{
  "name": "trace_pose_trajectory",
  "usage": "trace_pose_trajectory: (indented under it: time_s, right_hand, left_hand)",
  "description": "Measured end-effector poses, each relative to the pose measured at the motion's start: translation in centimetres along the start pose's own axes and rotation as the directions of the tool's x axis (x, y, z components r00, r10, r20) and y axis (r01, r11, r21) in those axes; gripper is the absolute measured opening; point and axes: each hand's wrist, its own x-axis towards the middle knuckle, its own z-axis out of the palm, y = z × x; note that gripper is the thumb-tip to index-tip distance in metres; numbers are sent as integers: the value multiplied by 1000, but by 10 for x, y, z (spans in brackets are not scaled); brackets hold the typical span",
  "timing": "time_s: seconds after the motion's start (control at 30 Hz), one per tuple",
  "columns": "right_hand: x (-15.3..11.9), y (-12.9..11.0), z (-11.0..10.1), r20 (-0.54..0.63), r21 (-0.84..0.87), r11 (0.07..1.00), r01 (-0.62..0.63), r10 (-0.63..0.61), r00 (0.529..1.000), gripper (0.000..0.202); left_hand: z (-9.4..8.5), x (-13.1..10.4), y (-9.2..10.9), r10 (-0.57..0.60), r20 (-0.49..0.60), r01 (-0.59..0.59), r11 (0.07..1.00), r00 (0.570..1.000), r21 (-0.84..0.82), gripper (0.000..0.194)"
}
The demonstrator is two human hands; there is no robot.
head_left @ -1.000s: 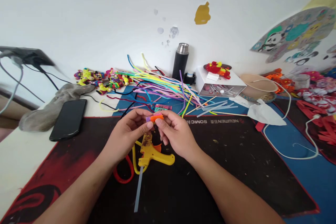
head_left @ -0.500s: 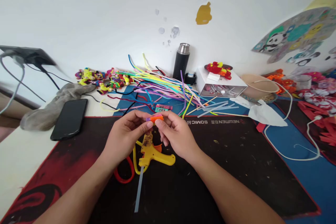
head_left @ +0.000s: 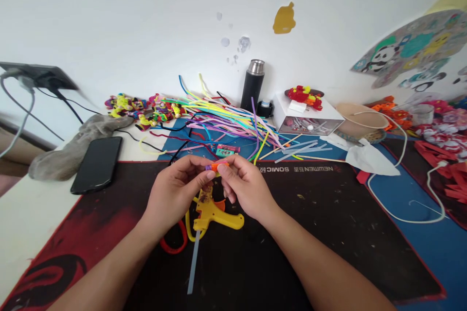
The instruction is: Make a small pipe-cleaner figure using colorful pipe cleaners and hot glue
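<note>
My left hand (head_left: 182, 185) and my right hand (head_left: 243, 185) meet above the mat, both closed. Between their thumbs and fingertips they pinch a small orange and purple piece (head_left: 218, 167) that looks like pipe cleaner; fingers cover part of it. Just below, a yellow hot glue gun (head_left: 217, 217) lies on the mat, a pale glue stick (head_left: 193, 262) poking out of its back end. Partly under the gun and my left wrist is a red loop (head_left: 177, 243) beside a yellow one (head_left: 188, 228); they resemble scissor handles.
A heap of coloured pipe cleaners (head_left: 226, 119) lies behind the dark mat (head_left: 328, 233). Around it stand a black thermos (head_left: 253, 85), a white box (head_left: 310, 114) and small fuzzy figures (head_left: 126, 104). On the left rests a phone (head_left: 97, 165); on the right, a white cable (head_left: 401, 220).
The small orange and purple piece has shifted and turned slightly between my fingertips, with more of it covered now. Both hands stay in nearly the same place.
</note>
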Motion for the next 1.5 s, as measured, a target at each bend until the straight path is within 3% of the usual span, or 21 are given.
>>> trace_pose_trajectory:
  time_s: [0.27, 0.6, 0.93, 1.23, 1.5]
  right_hand:
    - [1, 1, 1, 1, 36, 999, -22, 22, 1000, 48]
    - [1, -1, 0, -5, 10, 999, -41, 41, 999, 50]
    - [-1, 0, 1, 12, 3, 999, -35, 35, 999, 49]
    - [-1, -1, 3, 25, 54, 998, -44, 42, 999, 51]
    - [-3, 3, 3, -23, -126, 991, 37, -40, 999, 38]
  left_hand:
    - [2, 0, 3, 6, 19, -6, 1000, 1000, 13, 37]
    - [-1, -3, -7, 160, 65, -170, 964, 985, 205, 27]
    - [-3, -3, -11, 110, 32, -113, 984, 993, 138, 30]
    - [-1, 0, -1, 72, 12, -72, 997, 997, 24, 30]
    - [0, 3, 3, -2, 58, 2, 1000, 998, 4, 36]
